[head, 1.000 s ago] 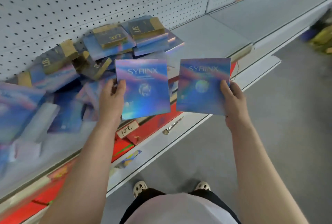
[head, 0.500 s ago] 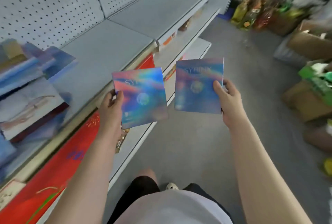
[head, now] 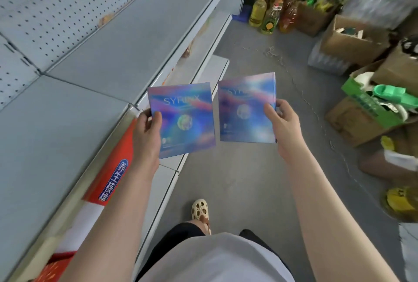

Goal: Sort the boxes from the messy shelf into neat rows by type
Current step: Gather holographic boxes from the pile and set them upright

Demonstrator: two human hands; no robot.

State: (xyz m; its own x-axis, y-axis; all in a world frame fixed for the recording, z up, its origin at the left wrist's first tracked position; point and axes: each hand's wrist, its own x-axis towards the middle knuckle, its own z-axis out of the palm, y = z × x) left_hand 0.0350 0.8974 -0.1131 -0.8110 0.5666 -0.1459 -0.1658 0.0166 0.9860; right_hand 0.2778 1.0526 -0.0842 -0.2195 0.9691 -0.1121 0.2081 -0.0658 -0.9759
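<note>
Pinched at their outer edges, two holographic boxes hang mid-frame — left hand [head: 146,136] holds the left box [head: 183,121]; right hand [head: 285,127] the right box [head: 247,109]; such thin edge grips could let either slip before reaching the grey shelf [head: 67,123] at left.

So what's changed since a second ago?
The person has walked along the shelf: the messy pile has dropped out of view, and bottles and cartons now show ahead. The left hand and right hand still hold one Syrinx box each, side by side.
</note>
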